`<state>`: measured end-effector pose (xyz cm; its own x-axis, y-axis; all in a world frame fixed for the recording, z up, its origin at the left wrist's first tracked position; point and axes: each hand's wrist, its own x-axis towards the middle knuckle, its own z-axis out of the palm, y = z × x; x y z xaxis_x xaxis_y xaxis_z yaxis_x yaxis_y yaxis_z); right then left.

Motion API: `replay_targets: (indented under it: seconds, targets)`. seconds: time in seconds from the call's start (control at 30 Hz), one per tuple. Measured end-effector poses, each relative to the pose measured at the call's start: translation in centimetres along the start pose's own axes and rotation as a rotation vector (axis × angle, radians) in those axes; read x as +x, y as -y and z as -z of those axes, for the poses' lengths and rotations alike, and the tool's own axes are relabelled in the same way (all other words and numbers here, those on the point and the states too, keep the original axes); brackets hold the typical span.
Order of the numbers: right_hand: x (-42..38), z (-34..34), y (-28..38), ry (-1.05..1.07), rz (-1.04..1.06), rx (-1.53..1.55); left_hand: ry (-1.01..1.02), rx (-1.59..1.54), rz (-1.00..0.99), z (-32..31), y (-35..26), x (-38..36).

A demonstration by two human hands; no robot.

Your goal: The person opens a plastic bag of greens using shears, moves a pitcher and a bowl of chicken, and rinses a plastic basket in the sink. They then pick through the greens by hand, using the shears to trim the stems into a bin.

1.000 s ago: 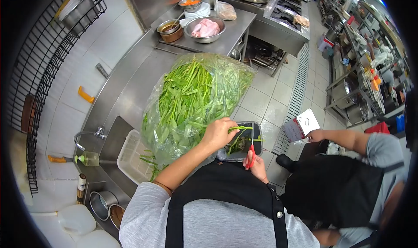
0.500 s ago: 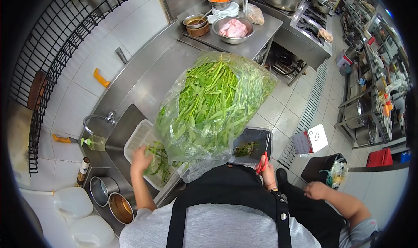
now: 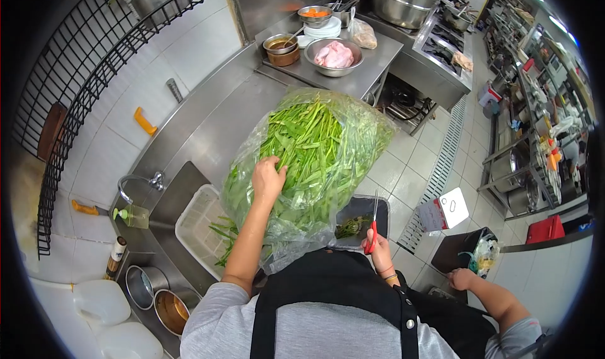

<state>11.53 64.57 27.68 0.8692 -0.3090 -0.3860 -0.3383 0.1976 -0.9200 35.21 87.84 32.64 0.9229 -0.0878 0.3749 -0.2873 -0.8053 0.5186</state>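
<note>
My left hand rests on long-stemmed leafy greens in a large clear plastic bag. Its fingers are bent and the thumb stands apart; the fingertips are partly hidden against the leaves. In my right hand is a pair of red-handled scissors, blades pointing up and away. Just beyond them, a dark bin contains some green scraps. Left of the bag, a white plastic basket sits in the sink with some greens, partly hidden by my left forearm.
A faucet and soap bottle stand by the sink. On the back counter is a steel bowl of raw meat. Another person's hand is at the right, near a black bin. Metal pots stand lower left.
My left hand has left the greens in the basket and moved up and right onto those in the bag. My right hand still holds the scissors, slightly lower and farther left. The other person's hand shifted slightly.
</note>
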Motion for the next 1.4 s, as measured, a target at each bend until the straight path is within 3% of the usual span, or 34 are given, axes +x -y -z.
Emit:
replay_targets:
  seconds: [0.07, 0.1, 0.23, 0.33, 0.4, 0.5, 0.6, 0.63, 0.7, 0.8, 0.87, 0.93, 1.03, 1.17, 1.27, 1.33, 1.4]
  targets:
    - [-0.2, 0.1, -0.2, -0.042, 0.013, -0.017, 0.069, -0.007, 0.024, 0.0, 0.4, 1.1]
    - [-0.6, 0.1, 0.1, -0.068, 0.019, -0.029, -0.006, -0.051, -0.018, 1.0, -0.2, 1.8]
    - [-0.7, 2.1, -2.9, -0.042, 0.023, -0.016, -0.004, -0.181, -0.014, 7.5, -3.1, 6.6]
    - [-1.7, 1.3, -0.5, -0.073, -0.042, -0.051, 0.043, -0.108, -0.039, 12.6, -5.0, 9.8]
    - [-1.8, 1.2, 0.0, -0.069, -0.036, -0.062, -0.079, -0.031, -0.257, 15.1, -5.5, 11.0]
    - [-1.7, 0.9, -0.2, -0.051, -0.027, -0.04, -0.226, -0.091, -0.216, 18.0, -6.9, 11.0]
    - [-0.9, 0.7, -0.9, -0.022, 0.002, -0.006, -0.293, -0.229, -0.245, 15.3, -5.2, 10.1]
    - [-0.9, 0.7, -1.1, -0.008, 0.016, -0.008, -0.133, -0.154, -0.258, 13.2, -3.4, 9.7]
    - [-0.7, 0.2, -0.9, 0.031, 0.017, -0.005, 0.285, -0.113, -0.047, 9.4, -1.1, 8.8]
    - [-0.2, -1.5, 0.9, 0.159, 0.041, 0.012, 0.342, -0.235, 0.011, 5.9, 2.9, 7.9]
    - [0.2, -3.0, 3.0, 0.253, 0.061, 0.019, 0.497, -0.655, 0.182, 5.1, 3.9, 7.2]
    - [0.7, -4.7, 5.1, 0.467, 0.118, 0.023, 0.541, -0.75, 0.205, 5.7, 3.1, 6.5]
    - [2.1, -7.1, 6.8, 0.615, 0.18, -0.001, 0.636, -0.862, 0.348, 7.0, 0.7, 5.2]
    - [3.2, -9.8, 8.1, 0.773, 0.142, 0.073, 0.582, -0.891, 0.206, 6.3, 0.3, 3.3]
    - [4.2, -10.5, 7.8, 0.732, 0.097, 0.001, 0.508, -0.667, 0.137, 5.8, 0.2, 2.0]
    - [4.3, -10.6, 8.2, 0.719, 0.081, -0.01, 0.486, -0.694, 0.181, 6.0, -0.9, 1.0]
    - [4.4, -10.7, 8.3, 0.706, 0.062, -0.015, 0.033, -0.425, 0.02, 7.7, -3.7, 0.1]
